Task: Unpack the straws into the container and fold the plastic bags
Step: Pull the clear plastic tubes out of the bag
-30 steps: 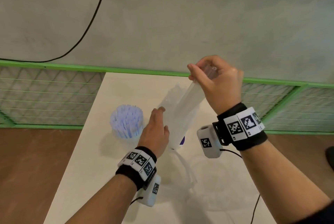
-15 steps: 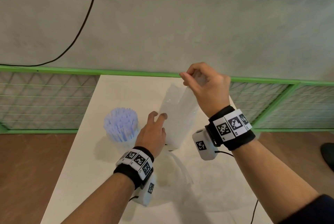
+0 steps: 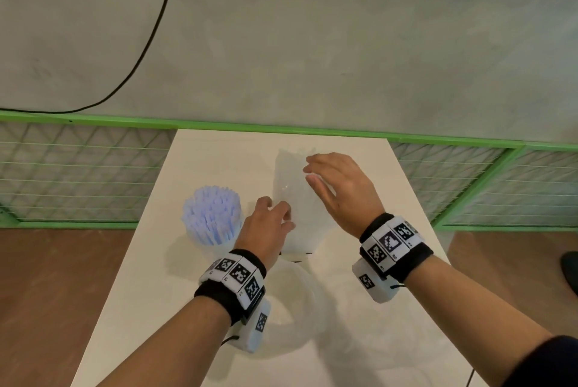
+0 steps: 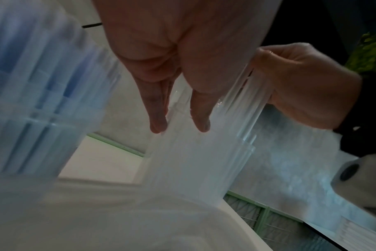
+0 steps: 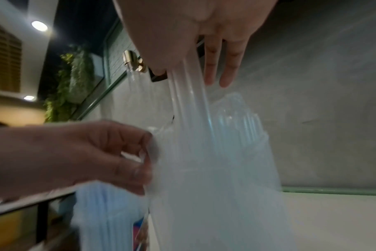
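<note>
A bundle of clear straws (image 3: pixel 292 196) stands upright on the white table (image 3: pixel 156 277), still inside its clear plastic bag (image 5: pixel 215 169). My left hand (image 3: pixel 281 211) pinches the bag's left edge, seen with curled fingers (image 5: pixel 129 163) in the right wrist view. My right hand (image 3: pixel 309 172) is over the bundle's top and grips a few clear straws (image 5: pixel 189 95) between thumb and fingers, the other fingers straight. A clear container (image 3: pixel 219 242) packed with blue straws (image 3: pixel 211 214) stands left of the bag, beside my left hand.
A crumpled clear plastic sheet or bag (image 3: pixel 297 308) lies on the table between my forearms. A green mesh fence (image 3: pixel 78 174) runs behind and beside the table. A black cable (image 3: pixel 150 42) hangs on the grey wall. A dark shoe (image 3: pixel 570 267) shows at far right.
My right hand has come down from holding the bundle's top high and tilted; the bundle now stands upright on the table. My left hand has closed in on the bag's left side.
</note>
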A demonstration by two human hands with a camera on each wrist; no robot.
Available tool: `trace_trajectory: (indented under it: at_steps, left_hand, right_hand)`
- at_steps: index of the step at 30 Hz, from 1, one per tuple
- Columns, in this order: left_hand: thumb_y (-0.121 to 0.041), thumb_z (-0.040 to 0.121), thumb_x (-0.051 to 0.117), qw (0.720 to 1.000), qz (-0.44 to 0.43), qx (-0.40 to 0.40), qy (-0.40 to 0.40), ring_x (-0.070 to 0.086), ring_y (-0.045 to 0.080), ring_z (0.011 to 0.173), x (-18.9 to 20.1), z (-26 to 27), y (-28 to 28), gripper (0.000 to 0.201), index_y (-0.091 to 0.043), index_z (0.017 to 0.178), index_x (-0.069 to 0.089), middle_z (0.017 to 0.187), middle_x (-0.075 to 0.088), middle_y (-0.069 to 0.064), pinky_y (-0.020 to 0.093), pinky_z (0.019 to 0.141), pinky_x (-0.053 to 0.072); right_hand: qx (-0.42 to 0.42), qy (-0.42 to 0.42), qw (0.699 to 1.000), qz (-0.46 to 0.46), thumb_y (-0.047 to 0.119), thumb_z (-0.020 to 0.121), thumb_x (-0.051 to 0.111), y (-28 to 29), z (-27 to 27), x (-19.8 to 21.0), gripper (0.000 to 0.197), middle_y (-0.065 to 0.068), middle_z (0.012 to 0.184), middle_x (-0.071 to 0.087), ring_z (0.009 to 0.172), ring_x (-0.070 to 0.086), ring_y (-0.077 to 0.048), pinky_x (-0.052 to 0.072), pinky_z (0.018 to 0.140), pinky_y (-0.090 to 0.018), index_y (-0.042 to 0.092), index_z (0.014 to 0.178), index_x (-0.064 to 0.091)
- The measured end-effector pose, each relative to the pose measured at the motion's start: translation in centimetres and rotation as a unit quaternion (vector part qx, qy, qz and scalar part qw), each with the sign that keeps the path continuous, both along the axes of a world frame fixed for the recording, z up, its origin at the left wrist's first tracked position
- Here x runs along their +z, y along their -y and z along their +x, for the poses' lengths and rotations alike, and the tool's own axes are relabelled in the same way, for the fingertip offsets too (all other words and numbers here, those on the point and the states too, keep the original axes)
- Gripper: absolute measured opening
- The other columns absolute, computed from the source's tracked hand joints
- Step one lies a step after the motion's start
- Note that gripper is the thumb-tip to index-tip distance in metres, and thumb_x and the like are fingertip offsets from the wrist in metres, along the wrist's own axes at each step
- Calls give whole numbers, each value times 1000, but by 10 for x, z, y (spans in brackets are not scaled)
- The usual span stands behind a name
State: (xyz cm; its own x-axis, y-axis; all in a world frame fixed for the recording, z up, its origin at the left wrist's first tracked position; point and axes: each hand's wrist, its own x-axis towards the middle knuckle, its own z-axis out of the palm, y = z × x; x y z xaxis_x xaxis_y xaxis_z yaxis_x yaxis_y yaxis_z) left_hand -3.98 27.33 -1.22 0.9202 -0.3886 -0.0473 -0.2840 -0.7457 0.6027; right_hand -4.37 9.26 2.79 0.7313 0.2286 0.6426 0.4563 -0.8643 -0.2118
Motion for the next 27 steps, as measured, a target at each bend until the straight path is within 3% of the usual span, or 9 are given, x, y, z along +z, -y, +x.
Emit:
trace_trajectory:
  at_steps: [3,7,12,17,20,22,25,27]
  left_hand:
    - [-31,99,51,1000,-3,-9,11,56,27,87,1,-11,-5,18,-15,108,55,128,44,7,27,77,39]
    - [-34,98,52,1000,-5,20,4,58,26,87,1,-24,-10,19,-17,105,56,120,47,5,26,76,40]
    - [-35,98,53,999,-11,40,16,52,20,79,1,-30,-11,17,-19,102,55,122,48,3,22,74,34]
    - [-34,96,57,998,-50,32,33,52,16,75,1,-34,-13,12,-23,99,54,141,33,2,22,77,35]
    - [-31,90,66,993,-97,19,68,55,13,89,0,-32,-12,15,-27,91,52,142,25,-2,22,80,37]
    - [-26,87,71,986,-141,19,81,53,17,109,-1,-31,-13,25,-30,95,48,140,22,-5,27,84,44]
    - [-24,84,74,981,-176,14,85,34,14,134,-4,-26,-15,52,-34,123,41,149,11,-10,31,96,45]
    - [-27,84,74,981,-185,5,53,15,-1,139,-6,-22,-12,76,-33,143,26,158,2,-6,22,107,29]
  right_hand:
    - [29,-21,998,-55,30,103,43,-6,-10,-11,34,-2,129,62,121,54,-26,44,100,-39,11,118,67]
    - [-6,-84,994,-76,38,105,28,-7,-21,-22,46,6,144,50,140,37,-21,35,105,-37,19,136,56]
    - [-28,-137,985,-98,41,105,21,2,-31,-29,50,10,154,38,146,25,-16,30,112,-40,22,146,43]
    - [-33,-199,969,-142,41,105,19,9,-44,-45,50,13,159,25,150,12,-15,26,114,-43,26,152,31]
    - [-49,-224,959,-165,42,105,18,3,-46,-47,52,16,161,15,151,3,-17,19,116,-42,27,154,23]
    - [-45,-232,954,-184,48,104,14,4,-47,-43,54,19,162,8,151,-4,-15,13,118,-43,31,155,17]
    - [-31,-243,959,-140,55,101,10,5,-47,-27,57,23,161,7,149,-8,-9,6,116,-38,35,154,19]
    - [-46,-241,967,-75,57,99,10,-3,-41,-19,60,22,161,7,149,-5,-6,6,113,-34,35,154,19]
